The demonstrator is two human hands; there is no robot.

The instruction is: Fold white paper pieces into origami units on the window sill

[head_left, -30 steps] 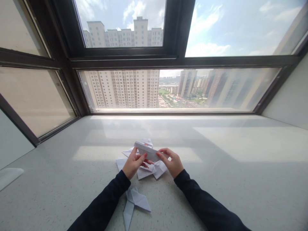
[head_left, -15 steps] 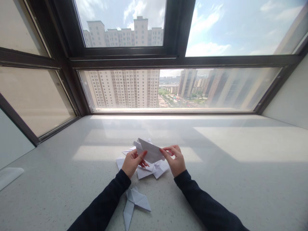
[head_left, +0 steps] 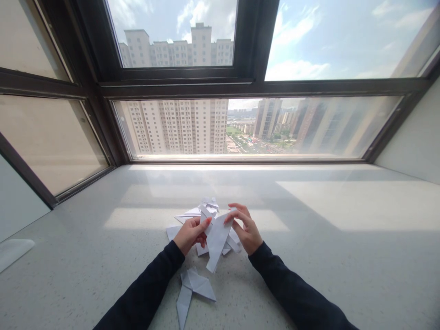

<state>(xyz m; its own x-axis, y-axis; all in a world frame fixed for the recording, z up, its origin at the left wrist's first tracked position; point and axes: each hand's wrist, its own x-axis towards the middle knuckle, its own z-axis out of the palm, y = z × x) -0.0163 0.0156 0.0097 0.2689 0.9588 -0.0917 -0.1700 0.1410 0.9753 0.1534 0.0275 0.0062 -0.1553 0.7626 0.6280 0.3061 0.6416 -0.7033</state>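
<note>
A folded piece of white paper [head_left: 218, 238] is held up between my hands, its long narrow part slanting down toward me. My left hand [head_left: 189, 233] pinches its left side between thumb and fingers. At the upper right corner, the fingers of my right hand [head_left: 246, 229] are bent around the paper's edge. Behind and beneath lie several folded white papers [head_left: 189, 215], partly hidden by my hands and the held piece. Closer to me, a folded paper shape with pointed arms [head_left: 197, 286] rests on the sill near my left forearm.
The pale speckled window sill [head_left: 326, 261] spreads around the papers, with patches of sunlight. Dark window frames [head_left: 178, 90] border its far side. At the left edge lies a white object [head_left: 13, 252] with a rounded end, cut off by the picture.
The held paper has turned, its long part swinging from pointing right to pointing down toward me. My right hand has shifted its hold to the upper corner; the left hand stays nearly in place.
</note>
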